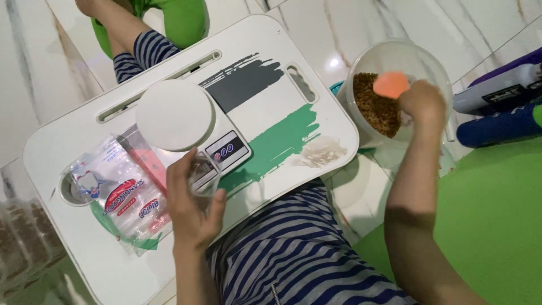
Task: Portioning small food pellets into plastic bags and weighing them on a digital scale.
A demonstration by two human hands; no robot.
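Head view: the right hand point(422, 101) is down in a clear tub point(437, 68) that sits on the floor to the right of the lap table point(113, 271), fingers closed around an orange scoop point(390, 84) over the brown pellets point(377, 107) inside. The left hand point(192, 206) waits at the table's near edge, fingers pinching a small clear pouch point(200, 172) that seems to be held open just in front of the kitchen scale point(178, 116). A stack of empty printed pouches point(121, 192) lies on the table left of that hand, and filled bags point(22, 237) show dimly at the far left.

The step in hand looks like scooping a portion of pellets. The next move would seem to call for a level carry from tub to pouch, with the pouch mouth kept spread so nothing spills onto the table.
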